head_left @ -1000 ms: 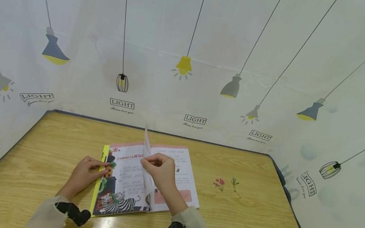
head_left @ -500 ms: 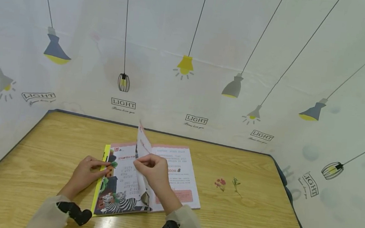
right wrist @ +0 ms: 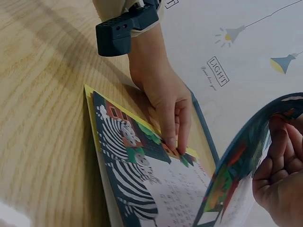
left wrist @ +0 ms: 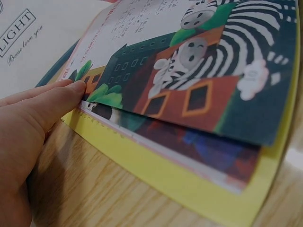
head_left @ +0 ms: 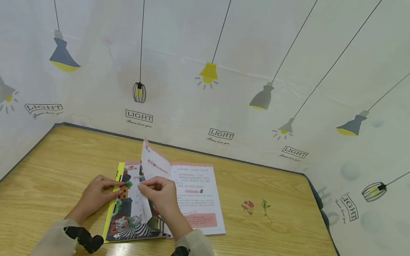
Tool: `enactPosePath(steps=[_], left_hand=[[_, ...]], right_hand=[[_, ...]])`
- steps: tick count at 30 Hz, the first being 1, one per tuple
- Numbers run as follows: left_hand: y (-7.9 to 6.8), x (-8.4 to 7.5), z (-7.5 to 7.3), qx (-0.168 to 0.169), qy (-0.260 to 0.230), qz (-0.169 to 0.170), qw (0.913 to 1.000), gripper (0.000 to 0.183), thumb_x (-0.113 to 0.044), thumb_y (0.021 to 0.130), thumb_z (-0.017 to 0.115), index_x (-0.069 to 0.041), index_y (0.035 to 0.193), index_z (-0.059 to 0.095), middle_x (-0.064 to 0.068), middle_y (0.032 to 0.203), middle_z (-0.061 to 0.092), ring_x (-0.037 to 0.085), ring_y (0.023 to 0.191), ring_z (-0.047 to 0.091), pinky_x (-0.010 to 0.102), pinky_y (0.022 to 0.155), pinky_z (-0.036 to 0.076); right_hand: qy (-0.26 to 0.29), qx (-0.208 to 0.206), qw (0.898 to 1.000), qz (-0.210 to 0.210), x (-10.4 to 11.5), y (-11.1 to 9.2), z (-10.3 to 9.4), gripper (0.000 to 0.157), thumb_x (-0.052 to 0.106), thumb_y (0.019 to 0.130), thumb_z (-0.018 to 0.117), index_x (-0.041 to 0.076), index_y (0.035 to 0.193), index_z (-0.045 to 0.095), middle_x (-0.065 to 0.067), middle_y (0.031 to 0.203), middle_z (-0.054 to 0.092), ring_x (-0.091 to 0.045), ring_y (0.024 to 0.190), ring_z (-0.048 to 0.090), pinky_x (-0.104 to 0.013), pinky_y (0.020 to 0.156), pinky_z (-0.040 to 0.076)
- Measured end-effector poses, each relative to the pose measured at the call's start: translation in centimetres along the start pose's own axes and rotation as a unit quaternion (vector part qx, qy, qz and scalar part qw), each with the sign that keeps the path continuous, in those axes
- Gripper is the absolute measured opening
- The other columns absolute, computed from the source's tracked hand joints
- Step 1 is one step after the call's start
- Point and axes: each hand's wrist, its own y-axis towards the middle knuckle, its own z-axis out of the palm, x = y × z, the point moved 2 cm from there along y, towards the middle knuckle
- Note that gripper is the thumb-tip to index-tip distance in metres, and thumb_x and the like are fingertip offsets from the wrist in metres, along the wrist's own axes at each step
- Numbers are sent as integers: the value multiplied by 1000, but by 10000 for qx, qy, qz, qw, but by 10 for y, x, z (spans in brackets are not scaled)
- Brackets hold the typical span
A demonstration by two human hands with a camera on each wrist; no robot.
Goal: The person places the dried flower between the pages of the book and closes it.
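Open book point(head_left: 206, 197): lies spread on the wooden counter point(head_left: 41, 162), below centre in the head view; it could slide or twist if the turning pull outweighs the light touch holding it.
Raised page point(head_left: 154, 160): stands up and leans left over the zebra picture point(head_left: 132, 225), bowed rather than flat; a sharp tug there might crease or tear it.
Right hand point(head_left: 164, 195): thumb and fingers pinch the raised page near its free edge; too loose a pinch could let the sheet spring back to the right.
Left hand point(head_left: 98, 194): fingers fairly straight, pressing the outer edge of the left-side pages; if it stays put, the raised page may land on those fingers and buckle.
Yellow cover point(left wrist: 142, 158): shows beneath the left-side pages, whose lower corner stands a little apart from it; easing the left hand's pressure might let them fan up.
Pink sprig point(head_left: 247, 206) and green sprig point(head_left: 265, 206): lie to the right of the book; being slight, they could shift in a draught from a fast page.
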Motion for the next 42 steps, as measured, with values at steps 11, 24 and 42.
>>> enactPosePath(steps=[11, 24, 42], left_hand=[[-1, 0, 0, -80, 69, 62, 9999, 27, -17, 79, 73, -7, 104, 71, 7, 91, 51, 18, 82, 44, 36, 70, 36], [-1, -5, -3, -82, 79, 187, 9998, 27, -21, 81, 71, -6, 103, 71, 7, 90, 52, 19, 82, 44, 38, 71, 38], [0, 0, -1, -170, 126, 102, 9997, 29, -26, 80, 72, -7, 103, 71, 6, 91, 54, 18, 83, 46, 37, 71, 37]], right_hand=[[-19, 78, 9998, 166, -42, 13, 12, 16, 10, 78, 72, -4, 85, 70, 3, 66, 61, -6, 57, 50, -21, 52, 39], [45, 106, 9998, 165, -57, 15, 22, 15, 8, 78, 72, -5, 84, 70, -2, 68, 65, -6, 56, 52, -20, 51, 37], [-154, 23, 9976, 671, -76, 17, 30, 13, 11, 76, 74, -1, 81, 71, -4, 71, 67, -5, 60, 56, -20, 56, 43]])
